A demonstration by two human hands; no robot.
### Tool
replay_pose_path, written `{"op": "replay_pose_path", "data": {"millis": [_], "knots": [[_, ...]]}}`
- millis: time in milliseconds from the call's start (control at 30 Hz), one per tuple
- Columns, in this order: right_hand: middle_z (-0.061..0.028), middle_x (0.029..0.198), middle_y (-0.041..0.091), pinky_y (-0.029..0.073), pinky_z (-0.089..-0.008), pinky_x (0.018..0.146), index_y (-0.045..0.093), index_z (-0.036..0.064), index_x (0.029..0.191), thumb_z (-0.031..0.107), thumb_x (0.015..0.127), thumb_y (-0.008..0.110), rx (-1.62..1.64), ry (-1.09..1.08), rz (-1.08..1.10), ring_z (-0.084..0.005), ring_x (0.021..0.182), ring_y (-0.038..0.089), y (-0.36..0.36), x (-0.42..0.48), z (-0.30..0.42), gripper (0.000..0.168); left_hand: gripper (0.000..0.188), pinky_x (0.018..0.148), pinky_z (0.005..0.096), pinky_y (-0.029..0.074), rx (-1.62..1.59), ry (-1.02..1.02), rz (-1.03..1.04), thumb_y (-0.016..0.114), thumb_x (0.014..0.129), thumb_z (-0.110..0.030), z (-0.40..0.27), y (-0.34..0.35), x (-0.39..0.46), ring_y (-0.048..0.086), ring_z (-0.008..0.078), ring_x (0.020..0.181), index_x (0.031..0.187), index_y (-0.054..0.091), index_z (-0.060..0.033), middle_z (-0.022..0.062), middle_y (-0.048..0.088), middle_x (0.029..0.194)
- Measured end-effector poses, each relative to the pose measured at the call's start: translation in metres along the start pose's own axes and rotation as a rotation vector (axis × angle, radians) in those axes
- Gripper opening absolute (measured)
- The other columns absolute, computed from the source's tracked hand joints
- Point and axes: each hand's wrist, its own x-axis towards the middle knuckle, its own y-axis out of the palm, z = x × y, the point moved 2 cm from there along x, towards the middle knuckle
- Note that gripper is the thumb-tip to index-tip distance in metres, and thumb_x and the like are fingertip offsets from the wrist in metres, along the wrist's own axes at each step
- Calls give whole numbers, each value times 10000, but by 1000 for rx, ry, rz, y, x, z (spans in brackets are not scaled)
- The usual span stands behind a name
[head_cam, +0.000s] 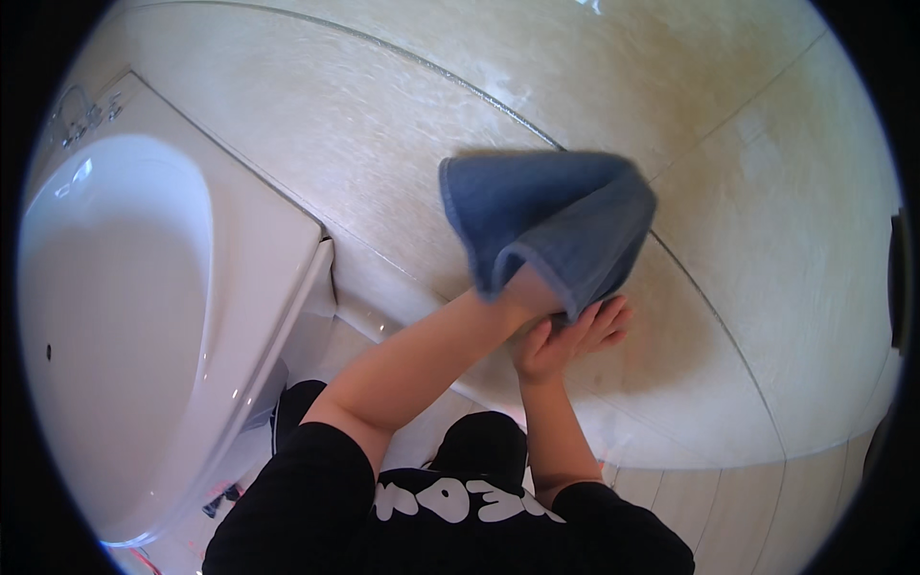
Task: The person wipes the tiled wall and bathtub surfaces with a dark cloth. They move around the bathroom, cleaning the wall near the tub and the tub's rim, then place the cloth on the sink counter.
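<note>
A blue-grey cloth (546, 208) is bunched over my left hand (533, 289) in front of the beige tiled wall (402, 144). Only the wrist and the heel of that hand show at the cloth's fold; its fingers are hidden, so its grip cannot be made out. Just below the cloth's lower edge is my right hand (575, 334), fingers extended and somewhat apart, with nothing seen in it. It lies close to the left wrist; whether it touches the wrist, cloth or wall is unclear.
At the left is a white bathtub (266, 237) with chrome taps (79, 118) at its far corner. A low light ledge (359, 305) runs along the wall's foot. Light plank-like flooring (668, 496) shows lower right. A dark object (896, 280) stands at the right rim. Reddish items lie on the floor beside the tub.
</note>
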Motion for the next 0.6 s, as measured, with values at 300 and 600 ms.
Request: {"op": "replay_pose_path", "data": {"millis": [300,600], "knots": [[-288,1518,182,-31,-585,1118,229,-82,1442,233,864,536,162,-159,147,-457,1431,57,-12,-7,17,726,443,1020,414,371,253,-889,819,510,876,-340,6,-39,-49,527,305,1136,1190,578,-35,154,579,1198],[-263,1474,299,92,-617,1109,384,-19,1387,194,811,577,451,-175,112,-476,1405,161,9,-9,31,644,451,1029,427,361,209,-46,213,515,865,-360,24,-5,-18,512,319,1148,1179,584,-44,150,573,1204]]}}
